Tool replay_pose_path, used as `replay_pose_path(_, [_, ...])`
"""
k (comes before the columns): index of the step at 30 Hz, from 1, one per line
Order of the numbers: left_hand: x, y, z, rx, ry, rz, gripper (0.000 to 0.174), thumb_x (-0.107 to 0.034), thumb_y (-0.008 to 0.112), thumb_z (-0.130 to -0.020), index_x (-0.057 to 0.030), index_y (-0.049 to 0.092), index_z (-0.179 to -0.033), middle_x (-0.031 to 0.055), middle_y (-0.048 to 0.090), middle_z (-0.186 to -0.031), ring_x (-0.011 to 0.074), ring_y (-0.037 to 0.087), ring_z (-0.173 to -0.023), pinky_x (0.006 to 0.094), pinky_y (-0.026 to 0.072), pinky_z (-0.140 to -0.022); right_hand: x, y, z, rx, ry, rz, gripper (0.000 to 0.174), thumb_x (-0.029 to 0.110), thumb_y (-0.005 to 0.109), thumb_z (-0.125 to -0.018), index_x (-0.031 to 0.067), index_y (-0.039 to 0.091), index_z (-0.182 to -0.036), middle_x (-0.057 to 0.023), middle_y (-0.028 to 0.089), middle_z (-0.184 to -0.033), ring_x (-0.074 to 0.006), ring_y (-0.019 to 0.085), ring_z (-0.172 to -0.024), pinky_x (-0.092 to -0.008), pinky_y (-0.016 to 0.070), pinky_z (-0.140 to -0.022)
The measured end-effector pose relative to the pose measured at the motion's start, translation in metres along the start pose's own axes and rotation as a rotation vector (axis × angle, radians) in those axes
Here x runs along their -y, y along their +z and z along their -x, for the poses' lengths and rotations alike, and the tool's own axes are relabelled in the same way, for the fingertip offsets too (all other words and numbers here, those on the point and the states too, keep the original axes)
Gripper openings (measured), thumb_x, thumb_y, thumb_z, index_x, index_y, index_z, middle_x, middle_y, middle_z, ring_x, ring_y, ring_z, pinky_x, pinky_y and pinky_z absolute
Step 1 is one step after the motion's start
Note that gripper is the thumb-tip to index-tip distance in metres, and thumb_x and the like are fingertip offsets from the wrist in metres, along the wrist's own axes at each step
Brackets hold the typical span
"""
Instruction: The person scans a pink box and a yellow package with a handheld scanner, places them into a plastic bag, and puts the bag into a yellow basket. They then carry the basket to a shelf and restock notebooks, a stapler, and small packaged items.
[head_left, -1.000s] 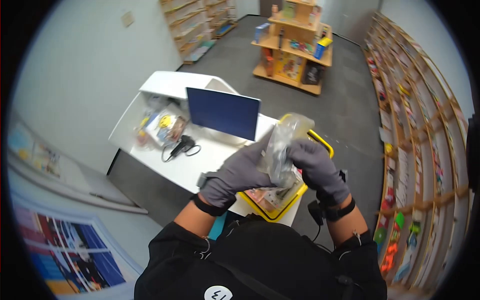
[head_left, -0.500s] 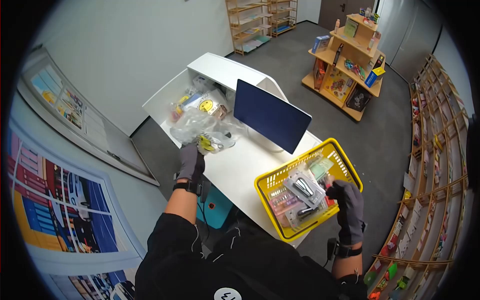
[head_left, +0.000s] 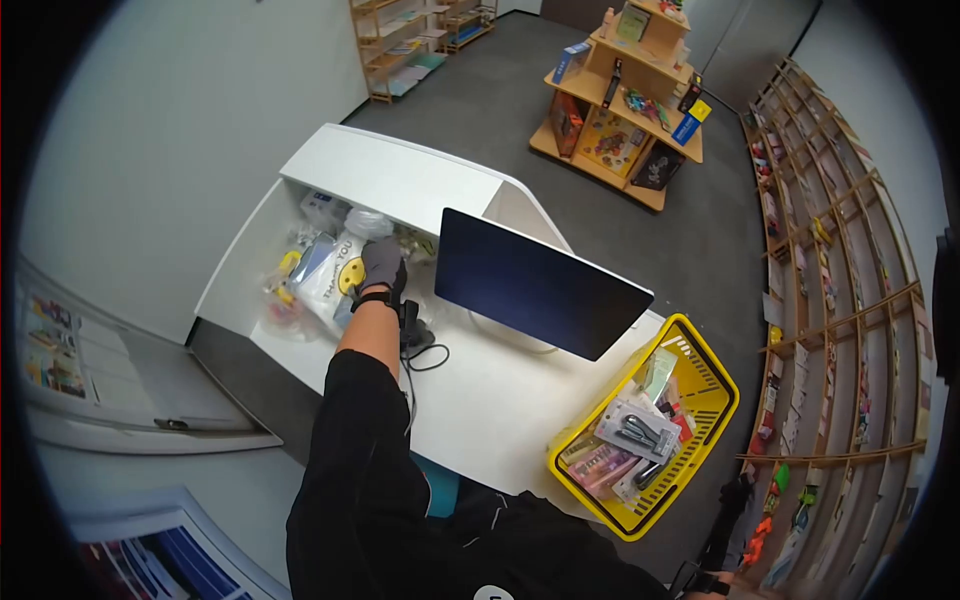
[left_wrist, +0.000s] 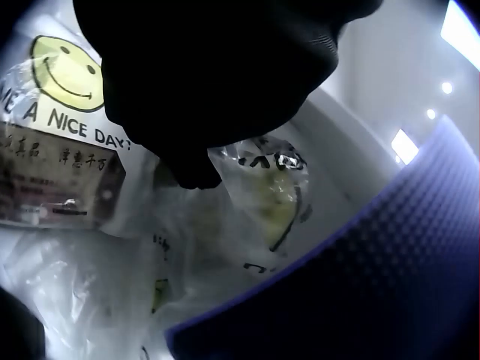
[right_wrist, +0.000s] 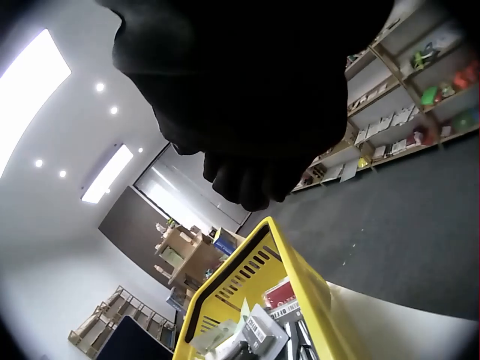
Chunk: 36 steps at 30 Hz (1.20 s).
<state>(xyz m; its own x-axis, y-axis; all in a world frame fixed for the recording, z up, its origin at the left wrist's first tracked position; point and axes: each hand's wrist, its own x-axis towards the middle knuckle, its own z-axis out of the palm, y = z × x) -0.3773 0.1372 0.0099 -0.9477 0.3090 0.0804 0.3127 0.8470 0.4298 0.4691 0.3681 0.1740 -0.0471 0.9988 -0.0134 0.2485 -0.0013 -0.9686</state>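
Note:
Among clear plastic bags in the counter's recess, my left hand (head_left: 383, 265) reaches down in a grey glove. A clear bag with yellow-green contents (left_wrist: 274, 206) lies against its fingertips in the left wrist view; whether the fingers grip it is unclear. Beside it is a white bag with a yellow smiley face (head_left: 345, 268). My right hand (right_wrist: 244, 112), dark in the right wrist view, hangs with loosely bent fingers above and outside the yellow basket (right_wrist: 304, 281), holding nothing visible. Packaged goods (head_left: 640, 430) fill the basket.
A monitor (head_left: 535, 285) stands on the white counter (head_left: 470, 400), between the recess and the basket. A black corded device (head_left: 415, 330) lies near my left wrist. Beyond are a tiered wooden display (head_left: 615, 120) and long wall shelves (head_left: 830, 300).
My left hand has moved deeper into the recess with the clear bag, after both hands handled plastic over the basket. My right hand has left the basket and dropped toward my right side.

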Motion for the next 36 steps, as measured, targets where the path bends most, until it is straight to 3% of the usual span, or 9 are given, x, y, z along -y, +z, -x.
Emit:
replay_pose_path(3, [0.012, 0.087, -0.050, 0.050, 0.229, -0.124, 0.041, -0.024, 0.067, -0.096, -0.0110, 0.072, -0.134, 0.0208, 0.073, -0.132, 0.0422, 0.066, -0.127, 0.0495, 0.0538, -0.106, -0.004, -0.012, 0.023, -0.066, 0.072, 0.017, 0.043, 0.041, 0.053, -0.113, 0.0025, 0.068, -0.125, -0.0101, 0.072, -0.091, -0.0197, 0.069, -0.077, -0.0301, 0.0533, -0.068])
replay_pose_path(6, [0.004, 0.127, -0.063, -0.199, 0.637, -0.083, 0.043, -0.033, 0.068, -0.097, -0.0098, 0.073, -0.133, 0.0178, 0.076, -0.130, 0.0427, 0.069, -0.125, 0.0462, 0.0573, -0.103, -0.009, -0.030, 0.045, -0.144, 0.193, 0.023, 0.041, 0.041, 0.056, -0.112, 0.0033, 0.068, -0.120, -0.0092, 0.071, -0.088, -0.0193, 0.067, -0.072, -0.0306, 0.0515, -0.064])
replay_pose_path(15, [-0.050, 0.063, -0.042, 0.344, 0.589, -0.131, 0.043, -0.031, 0.068, -0.098, -0.0092, 0.073, -0.135, 0.0165, 0.077, -0.130, 0.0365, 0.072, -0.123, 0.0419, 0.0569, -0.105, -0.031, -0.050, 0.050, -0.193, 0.284, 0.029, 0.041, 0.041, 0.056, -0.112, 0.0023, 0.069, -0.118, -0.0066, 0.070, -0.084, -0.0179, 0.067, -0.069, -0.0301, 0.0520, -0.062])
replay_pose_path(23, [-0.009, -0.114, 0.008, 0.764, 0.311, 0.052, 0.044, -0.024, 0.070, -0.099, -0.0062, 0.073, -0.139, 0.0151, 0.078, -0.128, 0.0255, 0.074, -0.117, 0.0345, 0.0557, -0.106, -0.024, -0.018, 0.030, -0.131, 0.286, 0.061, 0.034, 0.033, 0.057, -0.113, 0.0028, 0.067, -0.125, -0.0084, 0.072, -0.095, -0.0186, 0.068, -0.075, -0.0285, 0.0524, -0.068])
replay_pose_path(25, [0.036, -0.135, 0.026, 0.595, 0.175, 0.714, 0.044, -0.018, 0.073, -0.097, -0.0009, 0.073, -0.138, 0.0136, 0.079, -0.122, 0.0200, 0.074, -0.112, 0.0314, 0.0564, -0.101, -0.019, -0.004, 0.025, -0.104, 0.278, 0.061, 0.033, 0.032, 0.056, -0.113, 0.0033, 0.066, -0.125, -0.0077, 0.071, -0.096, -0.0183, 0.067, -0.077, -0.0287, 0.0522, -0.069])
replay_pose_path(28, [0.088, -0.158, 0.030, 0.270, 0.006, 1.113, 0.040, -0.012, 0.071, -0.099, 0.0010, 0.073, -0.137, 0.0122, 0.079, -0.121, 0.0196, 0.074, -0.112, 0.0310, 0.0570, -0.099, -0.009, 0.017, 0.019, -0.066, 0.261, 0.063, 0.031, 0.030, 0.056, -0.114, 0.0040, 0.065, -0.127, -0.0067, 0.070, -0.097, -0.0180, 0.066, -0.079, -0.0289, 0.0519, -0.071])
replay_pose_path(29, [0.109, -0.161, 0.031, 0.257, -0.001, 1.107, 0.040, -0.012, 0.071, -0.099, 0.0010, 0.073, -0.137, 0.0122, 0.079, -0.121, 0.0196, 0.074, -0.112, 0.0310, 0.0570, -0.099, -0.005, 0.023, 0.017, -0.055, 0.255, 0.064, 0.030, 0.030, 0.056, -0.114, 0.0043, 0.065, -0.127, -0.0063, 0.069, -0.098, -0.0179, 0.065, -0.080, -0.0290, 0.0517, -0.072])
replay_pose_path(31, [0.144, -0.166, 0.032, -0.431, -0.092, 0.965, 0.055, -0.034, 0.079, -0.095, 0.0035, 0.074, -0.134, 0.0190, 0.079, -0.118, 0.0216, 0.075, -0.106, 0.0336, 0.0581, -0.096, 0.003, 0.036, 0.017, -0.036, 0.242, 0.064, 0.029, 0.029, 0.056, -0.114, 0.0047, 0.064, -0.128, -0.0056, 0.068, -0.099, -0.0176, 0.064, -0.082, -0.0291, 0.0515, -0.073])
replay_pose_path(36, [0.175, -0.200, 0.056, -0.490, -0.552, 0.250, 0.068, -0.053, 0.078, -0.092, 0.0019, 0.075, -0.132, 0.0214, 0.078, -0.115, 0.0256, 0.076, -0.108, 0.0352, 0.0577, -0.097, 0.026, 0.059, 0.024, -0.021, 0.199, 0.057, 0.027, 0.026, 0.056, -0.115, 0.0059, 0.063, -0.130, -0.0039, 0.066, -0.102, -0.0171, 0.062, -0.086, -0.0295, 0.0510, -0.077])
